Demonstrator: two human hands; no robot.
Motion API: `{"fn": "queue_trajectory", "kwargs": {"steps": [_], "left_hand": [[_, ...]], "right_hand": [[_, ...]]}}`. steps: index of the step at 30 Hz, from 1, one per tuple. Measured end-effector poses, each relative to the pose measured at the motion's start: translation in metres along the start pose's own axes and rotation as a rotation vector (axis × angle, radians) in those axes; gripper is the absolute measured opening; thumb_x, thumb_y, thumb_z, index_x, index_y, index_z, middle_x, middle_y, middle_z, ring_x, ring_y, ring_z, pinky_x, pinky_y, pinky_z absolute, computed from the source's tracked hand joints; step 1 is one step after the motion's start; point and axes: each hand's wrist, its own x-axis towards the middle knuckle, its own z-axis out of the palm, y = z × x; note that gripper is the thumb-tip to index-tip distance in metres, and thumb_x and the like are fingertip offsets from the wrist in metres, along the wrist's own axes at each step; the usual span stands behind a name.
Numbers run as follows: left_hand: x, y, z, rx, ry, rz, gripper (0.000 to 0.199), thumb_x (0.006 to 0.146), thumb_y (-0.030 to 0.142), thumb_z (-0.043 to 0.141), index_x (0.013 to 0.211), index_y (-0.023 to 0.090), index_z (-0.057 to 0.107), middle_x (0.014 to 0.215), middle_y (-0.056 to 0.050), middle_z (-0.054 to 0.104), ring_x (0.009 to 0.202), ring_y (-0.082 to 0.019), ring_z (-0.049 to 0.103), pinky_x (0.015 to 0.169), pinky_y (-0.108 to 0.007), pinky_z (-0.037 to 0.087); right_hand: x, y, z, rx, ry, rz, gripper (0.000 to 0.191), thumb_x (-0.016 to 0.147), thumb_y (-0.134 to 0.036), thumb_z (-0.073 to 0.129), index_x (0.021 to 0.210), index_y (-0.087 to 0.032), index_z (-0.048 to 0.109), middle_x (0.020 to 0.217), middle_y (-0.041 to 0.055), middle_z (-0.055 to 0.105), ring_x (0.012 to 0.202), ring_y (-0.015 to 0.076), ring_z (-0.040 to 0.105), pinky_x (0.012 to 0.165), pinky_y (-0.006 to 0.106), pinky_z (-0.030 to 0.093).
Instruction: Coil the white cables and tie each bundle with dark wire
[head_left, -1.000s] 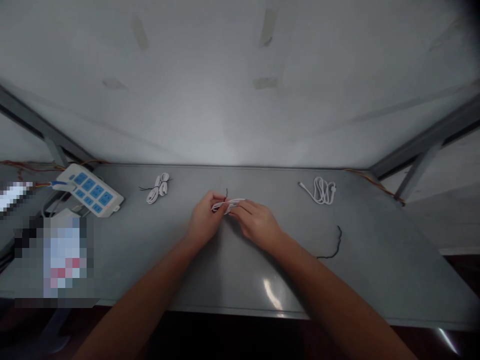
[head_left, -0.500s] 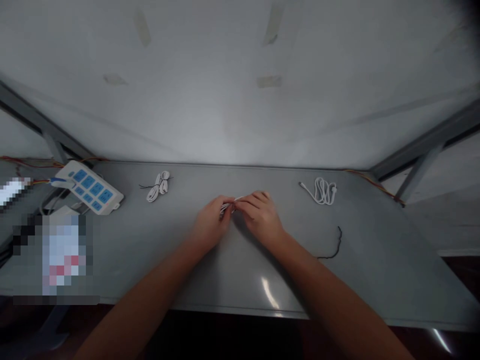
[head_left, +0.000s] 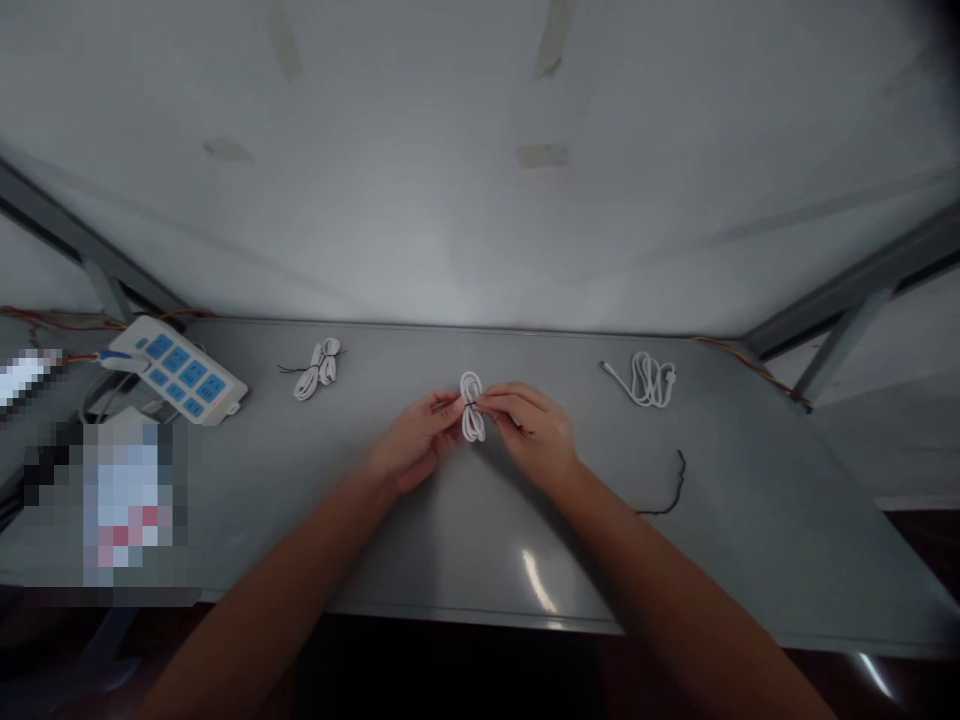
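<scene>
A coiled white cable [head_left: 472,422] stands upright between my hands above the middle of the table, with a dark tie around its waist. My left hand [head_left: 420,438] pinches the coil from the left side. On the right, the fingertips of my right hand [head_left: 534,425] are closed on the dark tie at the coil's middle. Another white cable bundle [head_left: 317,369], bound with a black tie, lies to the left. To the right lies a loosely looped white cable [head_left: 646,381] without a visible tie. A black twist tie [head_left: 676,487] rests beside my right forearm.
A white power strip [head_left: 180,371] with blue sockets sits at the far left of the grey table [head_left: 750,520]. A pixelated item [head_left: 127,500] is in front of it. Behind the table rises a pale wall [head_left: 420,200]; metal braces [head_left: 847,290] flank it.
The cable coil has turned from mostly hidden between my fingers to upright and facing me. My left hand has rotated and opened out a little; my right hand has shifted slightly right.
</scene>
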Motion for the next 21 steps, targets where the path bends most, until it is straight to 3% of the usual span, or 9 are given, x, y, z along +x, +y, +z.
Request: {"fn": "queue_trajectory", "kwargs": {"steps": [4,10,15,21], "left_hand": [[-0.0015,0.0012,-0.0002,-0.032,-0.139,-0.117,0.029,0.080,0.035,0.087,0.089,0.011,0.075,0.094,-0.007,0.072,0.085,-0.013,0.062,0.082,-0.025,0.050],[0.0017,0.0009,-0.0031,-0.092,-0.125,-0.126,0.027,0.079,0.030,0.088,0.097,0.014,0.077,0.093,-0.005,0.071,0.081,-0.013,0.060,0.081,-0.025,0.049],[0.0007,0.0016,-0.0028,-0.055,-0.105,-0.039,0.058,0.078,0.025,0.089,0.131,0.024,0.069,0.108,-0.004,0.072,0.087,-0.013,0.063,0.077,-0.024,0.049],[-0.0025,0.0041,-0.0022,0.020,-0.124,0.027,0.071,0.077,0.024,0.090,0.142,0.030,0.061,0.117,-0.005,0.067,0.098,-0.016,0.065,0.084,-0.028,0.052]], "right_hand": [[0.0010,-0.0024,-0.0002,0.073,0.020,0.045,0.022,0.096,-0.012,0.062,0.095,-0.026,0.079,0.098,0.0046,0.080,0.090,0.0181,0.075,0.080,0.033,0.062],[0.0055,-0.0024,-0.0011,0.134,0.022,0.095,0.016,0.092,-0.016,0.070,0.090,-0.028,0.081,0.090,0.0034,0.080,0.084,0.0196,0.073,0.077,0.037,0.060],[0.0076,-0.0004,-0.0037,0.204,-0.004,0.184,0.012,0.090,-0.020,0.074,0.090,-0.030,0.081,0.087,0.0015,0.079,0.082,0.0203,0.072,0.078,0.038,0.058],[0.0083,-0.0041,-0.0041,0.259,-0.052,0.287,0.012,0.091,-0.020,0.073,0.086,-0.028,0.079,0.086,0.0010,0.078,0.081,0.0190,0.071,0.078,0.035,0.055]]}}
